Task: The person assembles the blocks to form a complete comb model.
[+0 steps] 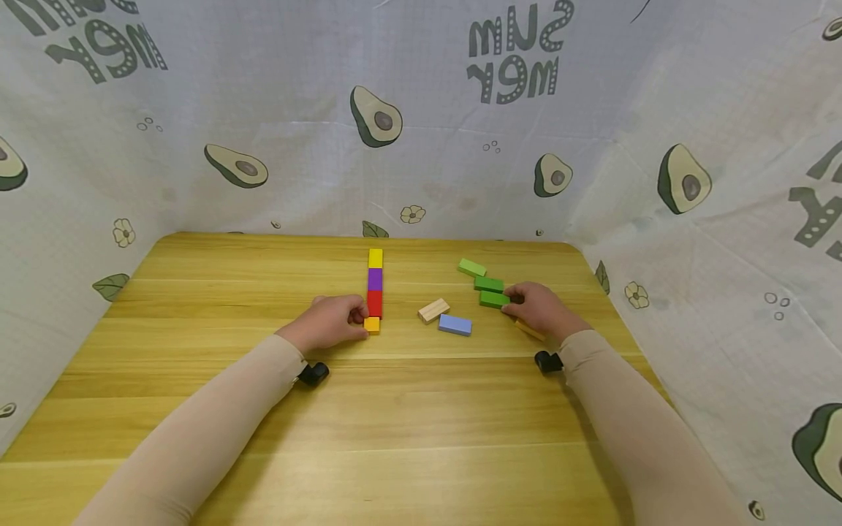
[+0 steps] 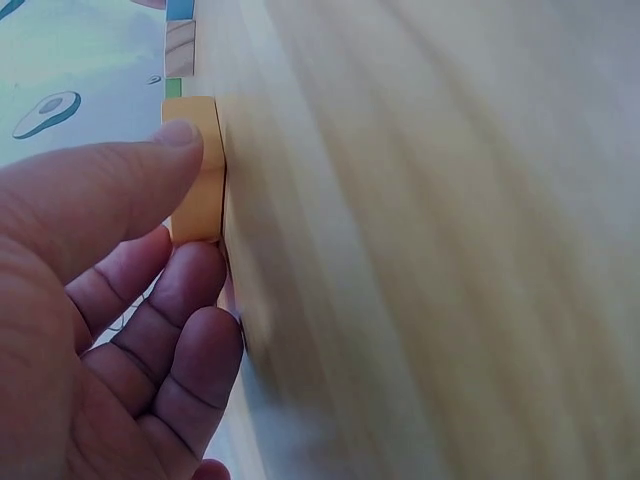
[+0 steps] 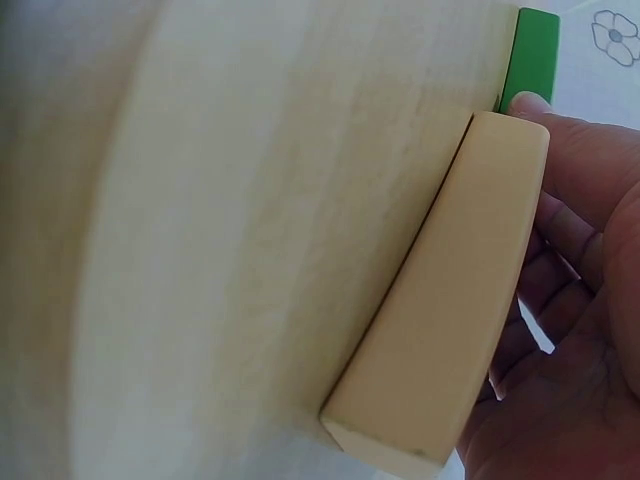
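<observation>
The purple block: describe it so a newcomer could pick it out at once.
On the wooden table, a straight row of blocks runs front to back beside the left hand. In that row, the purple block lies between the yellow block at the far end and the red block. Of all the visible blocks, it alone is purple.

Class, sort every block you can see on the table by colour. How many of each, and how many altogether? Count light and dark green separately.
Yellow block: 1
Purple block: 1
Red block: 1
Orange blocks: 2
Plain wood block: 1
Blue block: 1
Light green block: 1
Dark green blocks: 2
Total: 10
</observation>
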Demonstrator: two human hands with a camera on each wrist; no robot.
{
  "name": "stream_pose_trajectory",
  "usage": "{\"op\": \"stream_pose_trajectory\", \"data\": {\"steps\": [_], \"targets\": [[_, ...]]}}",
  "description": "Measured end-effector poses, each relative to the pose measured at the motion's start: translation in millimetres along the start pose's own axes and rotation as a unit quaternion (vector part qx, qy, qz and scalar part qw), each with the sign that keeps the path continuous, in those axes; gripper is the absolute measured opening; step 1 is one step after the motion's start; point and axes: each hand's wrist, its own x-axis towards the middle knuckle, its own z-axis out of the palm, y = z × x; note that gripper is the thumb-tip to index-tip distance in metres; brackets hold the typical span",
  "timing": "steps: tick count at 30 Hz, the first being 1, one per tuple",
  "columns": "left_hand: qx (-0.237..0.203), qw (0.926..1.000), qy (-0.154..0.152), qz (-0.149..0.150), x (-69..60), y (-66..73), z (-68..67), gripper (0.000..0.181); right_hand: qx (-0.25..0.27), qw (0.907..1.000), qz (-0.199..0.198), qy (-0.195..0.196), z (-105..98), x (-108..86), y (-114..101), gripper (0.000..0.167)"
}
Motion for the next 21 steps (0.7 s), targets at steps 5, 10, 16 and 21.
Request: {"op": "stream_pose_trajectory", "data": {"steps": [5, 10, 16, 21], "targets": [[-0.002, 1.0000, 0.000, -0.003, 0.4, 1.1, 0.5, 0.026, 0.004, 1.0000, 0.002, 0.000, 0.1, 0.4, 0.3, 0.050], [-0.004, 1.0000, 0.002, -0.002, 0.4, 2.0, -0.3, 0.027, 0.004, 1.0000, 0.002, 0.000, 0.2, -0.2, 0.4, 0.051], [0.000, 1.0000, 0.002, -0.004, 0.4, 2.7, -0.1, 0.026, 0.004, 1.0000, 0.004, 0.004, 1.0, -0.1, 0.9, 0.050], [-0.001, 1.0000, 0.004, -0.002, 0.8, 2.9, 0.5, 0.025, 0.004, 1.0000, 0.003, 0.002, 0.2, -0.9, -0.2, 0.050]]}}
